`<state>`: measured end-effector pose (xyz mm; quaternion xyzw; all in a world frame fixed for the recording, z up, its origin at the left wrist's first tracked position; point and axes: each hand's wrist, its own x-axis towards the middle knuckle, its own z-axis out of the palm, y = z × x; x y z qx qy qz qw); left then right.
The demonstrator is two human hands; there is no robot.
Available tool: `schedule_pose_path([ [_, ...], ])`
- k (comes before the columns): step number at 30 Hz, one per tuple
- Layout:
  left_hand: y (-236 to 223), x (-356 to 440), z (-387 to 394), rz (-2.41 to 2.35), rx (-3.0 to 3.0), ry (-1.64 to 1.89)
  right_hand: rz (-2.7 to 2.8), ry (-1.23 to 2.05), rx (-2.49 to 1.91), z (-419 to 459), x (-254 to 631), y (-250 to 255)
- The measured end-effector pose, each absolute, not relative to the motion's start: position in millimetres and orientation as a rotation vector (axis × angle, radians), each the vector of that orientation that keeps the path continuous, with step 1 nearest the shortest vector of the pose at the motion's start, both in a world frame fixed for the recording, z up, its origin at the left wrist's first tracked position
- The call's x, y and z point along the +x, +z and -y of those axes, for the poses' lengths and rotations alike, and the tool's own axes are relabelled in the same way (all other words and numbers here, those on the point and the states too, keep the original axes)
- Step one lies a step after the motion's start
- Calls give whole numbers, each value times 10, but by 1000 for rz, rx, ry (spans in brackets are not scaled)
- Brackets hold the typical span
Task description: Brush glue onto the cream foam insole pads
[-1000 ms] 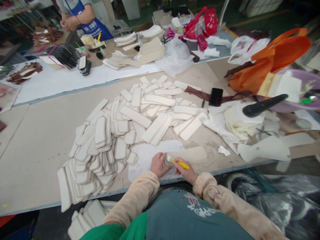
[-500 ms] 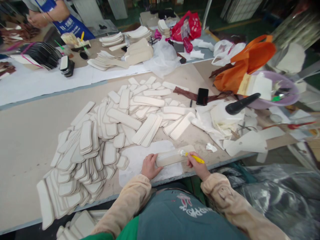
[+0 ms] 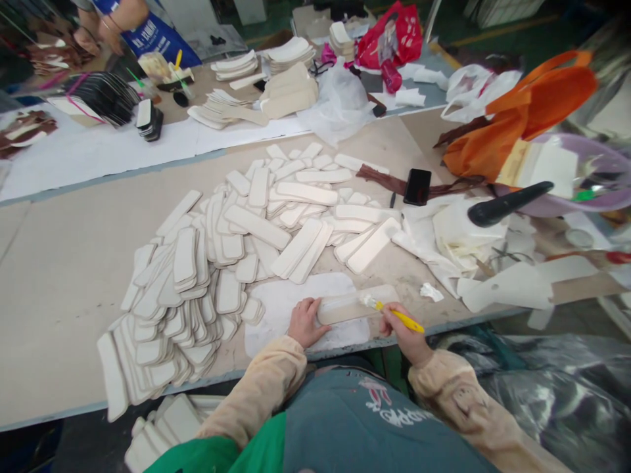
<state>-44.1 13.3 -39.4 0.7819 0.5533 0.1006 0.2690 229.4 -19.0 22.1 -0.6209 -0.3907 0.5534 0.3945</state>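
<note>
My left hand (image 3: pixel 306 322) holds down the left end of a flat beige strip (image 3: pixel 348 311), its thumb along the near edge and its fingers at the far corner. The strip lies on a white sheet (image 3: pixel 276 303) by the table's front edge, its right end reaching past the sheet. A yellow-handled brush (image 3: pixel 408 321) is gripped in my right hand (image 3: pixel 401 335). White paste covers its bristles, which touch the strip right of its middle. A whitish wet streak runs along the strip's top. Just beyond my hands lies a large heap of rounded off-white strips (image 3: pixel 259 225).
Right of the strip lie a crumpled white scrap (image 3: pixel 431 292) and a white container (image 3: pixel 466 226) with a black handle. Farther off are a phone (image 3: pixel 417 187), an orange bag (image 3: pixel 532 112) and a purple basin (image 3: pixel 608 194). Another person in a blue apron (image 3: pixel 152 36) stands at back left.
The whole view has shifted, so the table's contents appear farther right. Along the strip, the bristles have moved slightly left, and more of the brush handle shows. My left hand stays on the strip's end.
</note>
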Motion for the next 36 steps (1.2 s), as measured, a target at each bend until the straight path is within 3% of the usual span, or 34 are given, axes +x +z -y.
schedule_pose_path([
  [6,-348,-430,-139,-1488,2084,277,1122,1779,-1404,209,1645,172],
  [12,-388,-433,-124,-1488,2095,299,1184,1803,-1425,190,1558,97],
  [27,-431,-442,-149,-1479,2146,279,1114,1373,-1725,219,2633,77],
  [36,-427,-433,-135,-1494,2185,282,1760,775,-1875,218,2877,165],
])
